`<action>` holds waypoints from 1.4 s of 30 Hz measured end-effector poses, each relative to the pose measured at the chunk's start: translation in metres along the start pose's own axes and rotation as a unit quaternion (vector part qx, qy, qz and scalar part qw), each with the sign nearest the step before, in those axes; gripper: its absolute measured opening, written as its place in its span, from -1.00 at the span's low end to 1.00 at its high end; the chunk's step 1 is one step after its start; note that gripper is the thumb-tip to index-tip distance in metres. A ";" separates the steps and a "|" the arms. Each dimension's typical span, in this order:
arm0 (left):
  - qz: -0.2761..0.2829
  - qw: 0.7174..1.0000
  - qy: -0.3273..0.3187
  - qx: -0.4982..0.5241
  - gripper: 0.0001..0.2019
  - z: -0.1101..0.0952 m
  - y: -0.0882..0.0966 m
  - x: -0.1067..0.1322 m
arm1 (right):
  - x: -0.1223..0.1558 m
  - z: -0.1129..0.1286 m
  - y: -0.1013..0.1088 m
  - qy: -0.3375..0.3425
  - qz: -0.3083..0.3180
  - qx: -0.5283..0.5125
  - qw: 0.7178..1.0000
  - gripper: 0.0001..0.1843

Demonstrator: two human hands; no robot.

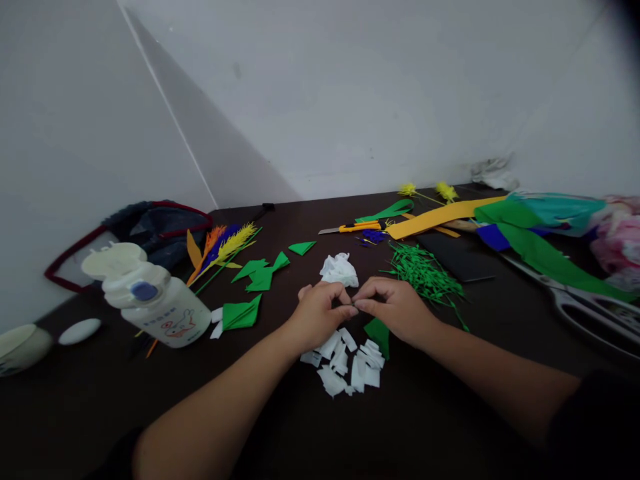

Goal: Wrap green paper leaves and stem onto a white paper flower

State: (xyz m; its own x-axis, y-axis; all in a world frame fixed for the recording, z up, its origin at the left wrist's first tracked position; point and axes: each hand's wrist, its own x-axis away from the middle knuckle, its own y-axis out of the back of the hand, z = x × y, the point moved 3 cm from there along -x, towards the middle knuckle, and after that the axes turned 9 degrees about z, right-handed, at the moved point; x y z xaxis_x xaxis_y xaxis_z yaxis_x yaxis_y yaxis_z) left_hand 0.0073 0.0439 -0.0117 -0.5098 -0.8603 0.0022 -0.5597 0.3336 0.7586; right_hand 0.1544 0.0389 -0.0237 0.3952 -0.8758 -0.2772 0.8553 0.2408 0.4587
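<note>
My left hand (323, 311) and my right hand (393, 308) meet over the middle of the dark table, fingertips pinched together on something tiny that I cannot make out. Just below them lie several small white paper pieces (358, 371), and a green paper piece (379, 335) is partly under my right hand. Beyond my left hand sits a crumpled white tissue (340, 269). A pile of thin twisted green strips (425, 272) spreads to the right, close to my right hand.
At left stand a white bottle (173, 313) and green paper pieces (260, 273), with feathery paper stems (225, 247) behind. A yellow utility knife (355, 228) lies at the back. Large scissors (580, 303), a yellow strip (445, 217) and a dark flat rectangle (455, 259) occupy the right.
</note>
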 end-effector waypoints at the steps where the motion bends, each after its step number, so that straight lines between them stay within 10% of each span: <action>1: -0.014 1.000 0.005 -0.014 -0.91 0.000 0.000 0.000 | 0.000 0.000 -0.001 -0.009 0.002 -0.010 1.000 -0.94; 14: -0.101 0.984 -0.021 -0.147 -0.80 0.001 -0.003 0.003 | 0.000 -0.008 -0.008 -0.085 0.016 -0.142 0.986 -0.93; 32: -0.072 0.994 -0.018 -0.083 -0.87 0.005 -0.006 0.000 | -0.003 -0.002 -0.001 -0.041 -0.029 0.080 0.995 -0.75; 42: -0.040 0.999 0.000 -0.016 -0.90 0.002 -0.002 0.002 | -0.004 -0.014 0.002 -0.055 -0.004 -0.144 0.988 -0.68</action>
State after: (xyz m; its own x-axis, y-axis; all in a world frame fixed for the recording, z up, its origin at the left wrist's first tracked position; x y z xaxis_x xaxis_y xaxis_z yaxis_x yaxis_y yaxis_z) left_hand 0.0062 0.0428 -0.0148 -0.4636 -0.8841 -0.0591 -0.5781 0.2512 0.7763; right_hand 0.1597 0.0487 -0.0337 0.3636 -0.9143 -0.1786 0.9240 0.3295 0.1940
